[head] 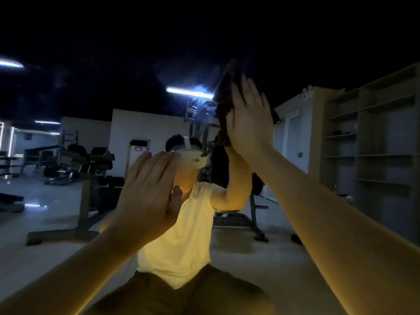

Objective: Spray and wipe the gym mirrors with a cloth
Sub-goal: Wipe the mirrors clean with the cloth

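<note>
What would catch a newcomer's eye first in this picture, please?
Two raised arms dominate: the right hand presses a dark cloth high on the mirror, while the left hand lies flat lower down. Between them glows the reflected pale yellow T-shirt, with gym benches at left and shelves at right.

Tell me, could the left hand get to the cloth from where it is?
Probably yes. The left hand lies flat on the mirror, holding nothing; the cloth is up and to its right, pressed by the right hand, with only bare mirror between.
</note>
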The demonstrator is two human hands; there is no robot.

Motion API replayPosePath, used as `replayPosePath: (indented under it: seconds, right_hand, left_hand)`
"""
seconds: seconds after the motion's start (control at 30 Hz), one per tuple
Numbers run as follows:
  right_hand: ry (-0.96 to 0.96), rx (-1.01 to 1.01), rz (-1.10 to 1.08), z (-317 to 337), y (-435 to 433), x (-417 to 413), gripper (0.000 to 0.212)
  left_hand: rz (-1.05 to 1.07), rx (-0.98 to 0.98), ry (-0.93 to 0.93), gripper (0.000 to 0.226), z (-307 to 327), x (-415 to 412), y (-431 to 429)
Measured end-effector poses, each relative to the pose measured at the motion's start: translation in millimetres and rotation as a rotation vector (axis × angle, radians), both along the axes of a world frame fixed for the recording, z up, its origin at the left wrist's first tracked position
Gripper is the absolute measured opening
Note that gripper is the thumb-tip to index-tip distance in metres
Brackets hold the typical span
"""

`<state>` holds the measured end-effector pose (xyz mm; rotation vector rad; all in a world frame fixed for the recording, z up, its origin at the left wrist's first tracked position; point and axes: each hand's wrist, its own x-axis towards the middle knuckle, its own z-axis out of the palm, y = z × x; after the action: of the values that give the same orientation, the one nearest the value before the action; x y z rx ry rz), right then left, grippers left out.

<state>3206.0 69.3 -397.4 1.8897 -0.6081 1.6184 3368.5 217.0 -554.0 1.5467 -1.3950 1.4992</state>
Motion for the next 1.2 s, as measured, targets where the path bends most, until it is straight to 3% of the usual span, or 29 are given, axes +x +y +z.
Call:
replayPosePath:
  seconds: [0.07, 0.2, 0.3, 0.53, 0.63, 0.8, 0.9, 1.07, 1.2]
  right_hand:
    - [-0.026, 0.009, 0.029, -27.7, 8.1, 9.7, 0.063]
    - [0.303, -0.171, 0.033, -123.7, 11.7, 6.7, 0.055]
    - [0.428, -0.299, -0.047, -101.4, -0.5, -3.2, 0.056]
    - [0.069, -0.094, -0.039, 57.1, 8.6, 16.7, 0.058]
    - [-0.017, -0.009, 0.048, 39.3, 24.1, 34.8, 0.063]
    - [0.339, -0.229, 0.064, -72.4, 20.9, 24.1, 0.055]
    - [0.42, -0.309, -0.066, -41.5, 19.7, 19.1, 0.06]
    - [0.205, -0.166, -0.06, 77.5, 46.2, 54.5, 0.058]
    - [0.046, -0.057, 0.051, 69.4, 61.8, 83.3, 0.059]
  left_hand:
    - [-0.011, -0.03, 0.008, 0.057, 5.5, -4.1, 0.5]
    - [-0.032, -0.044, 0.061, 0.057, 17.2, -4.5, 1.8]
    - [-0.031, -0.01, 0.054, 0.058, 23.8, -4.6, 0.8]
    - [0.001, -0.024, 0.048, 0.059, 36.7, -2.5, -1.0]
    - [0.008, -0.129, 0.083, 0.061, 44.7, -6.4, 1.4]
    - [-0.088, -0.222, 0.187, 0.051, 58.2, -1.3, 5.0]
    - [-0.066, -0.191, 0.169, 0.051, 60.2, 1.8, 1.2]
    - [0.105, -0.103, 0.11, 0.065, 56.6, 8.2, 3.4]
    - [0.115, -0.028, 0.076, 0.068, 57.4, 16.1, 14.5]
